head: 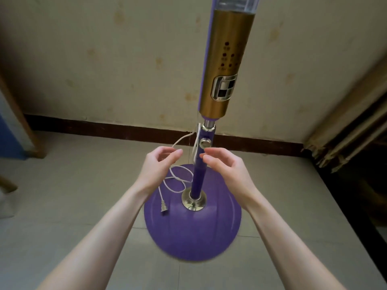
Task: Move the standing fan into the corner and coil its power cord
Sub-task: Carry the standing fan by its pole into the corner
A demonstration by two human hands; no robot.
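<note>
The standing fan rises in front of me on a round purple base [192, 231], with a purple pole [199, 178] and a gold control column [225, 65]; its head is out of view. The white power cord [178, 181] hangs from the pole's collar and lies in loose loops on the base, its plug [163, 208] near the base's left edge. My left hand [159, 166] hovers left of the pole, fingers curled and apart, beside a strand of cord; a hold on it cannot be made out. My right hand [224, 166] floats right of the pole, fingers apart, holding nothing.
A stained wall with a dark skirting board [104, 127] runs just behind the fan. A blue panel with a wooden edge [12, 130] stands at the left. At the right a worn frame [345, 130] meets the wall, forming a corner. Grey floor tiles [73, 195] surround the base.
</note>
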